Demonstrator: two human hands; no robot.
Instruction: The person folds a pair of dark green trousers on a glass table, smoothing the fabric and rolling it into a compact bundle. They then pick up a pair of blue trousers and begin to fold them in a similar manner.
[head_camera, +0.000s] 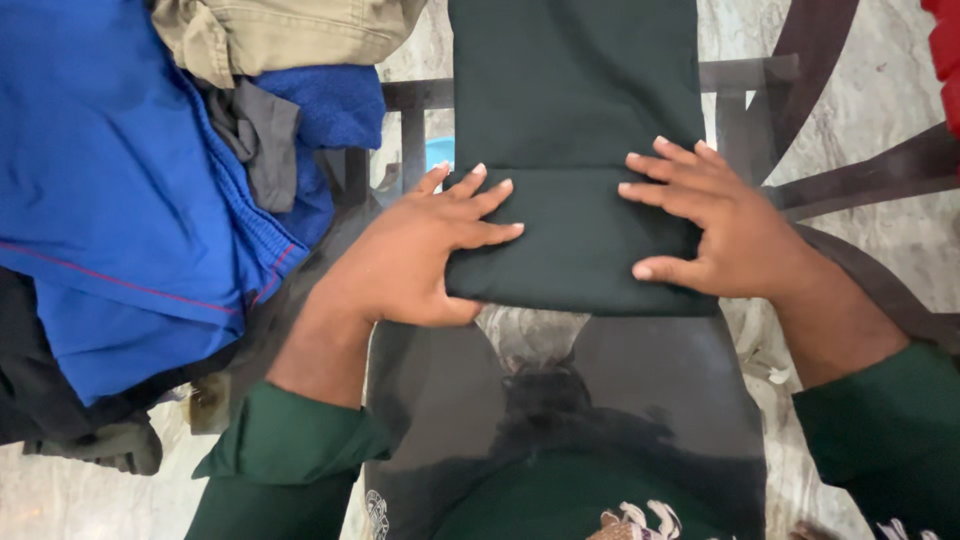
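Observation:
A dark green garment (570, 110) lies lengthwise on a glass table top, its near end folded back into a thick flat layer (570, 245). My left hand (420, 255) lies flat on the fold's left edge, fingers spread, thumb at the near corner. On the fold's right side rests my right hand (715, 225), palm down, fingers pointing left across the cloth. Both hands press on the garment; neither one is closed around it. I wear green sleeves.
A pile of clothes sits at the left: a bright blue garment (110, 190), a khaki one (290, 35), a grey piece (265, 140). Dark frame bars (860, 180) show through the glass over a marble floor (890, 90). A red item (945, 50) is at the top right.

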